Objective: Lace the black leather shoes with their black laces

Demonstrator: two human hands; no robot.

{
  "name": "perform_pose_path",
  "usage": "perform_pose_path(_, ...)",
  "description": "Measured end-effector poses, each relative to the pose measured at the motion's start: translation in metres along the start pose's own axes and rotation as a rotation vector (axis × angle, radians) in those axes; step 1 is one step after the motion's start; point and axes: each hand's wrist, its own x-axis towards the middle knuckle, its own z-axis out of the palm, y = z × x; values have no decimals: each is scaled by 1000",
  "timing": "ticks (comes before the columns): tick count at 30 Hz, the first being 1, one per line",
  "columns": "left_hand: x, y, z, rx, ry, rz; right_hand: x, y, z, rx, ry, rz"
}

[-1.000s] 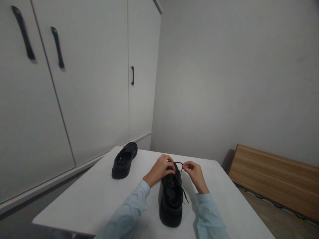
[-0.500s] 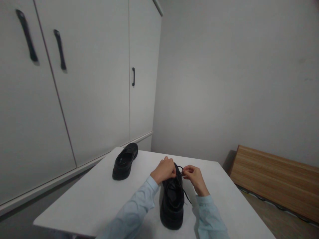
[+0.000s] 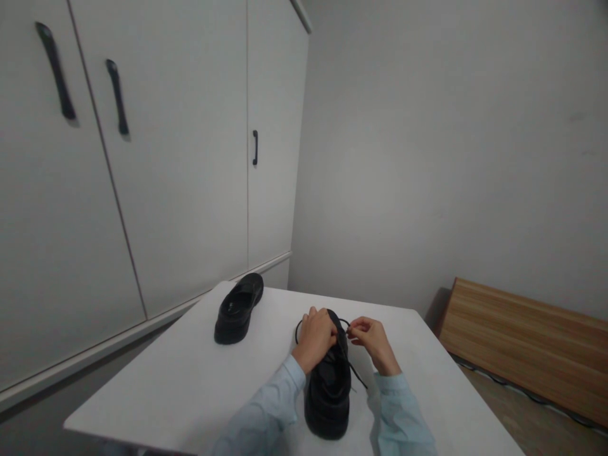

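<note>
Plainly, the right hand (image 3: pixel 373 341) pinches a thin dark lace (image 3: pixel 344 321) on the black shoe (image 3: pixel 327 408).

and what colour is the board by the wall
The board is brown wood grain, clearest in head view.

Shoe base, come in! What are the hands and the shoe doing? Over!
Left hand over front of near shoe, grip unclear. Right hand pinching black lace. Near shoe upright; other shoe stands apart, not in the way. Over.
</note>
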Motion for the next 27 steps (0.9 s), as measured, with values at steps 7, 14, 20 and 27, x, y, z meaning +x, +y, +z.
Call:
perform_pose_path(7,-4,2,7,-7,48,-38,-4,-4,2,-82,-84,-10)
perform_pose_path(14,-3,3,8,-23,25,-32,2,5,4,-117,-165,-3)
perform_pose_path(20,-4,8,-1,-24,34,-21,7,10,10,-152,-105,-206)
perform_pose_path(27,-4,7,-11,-41,62,-24,8,1,12,-187,126,-399)
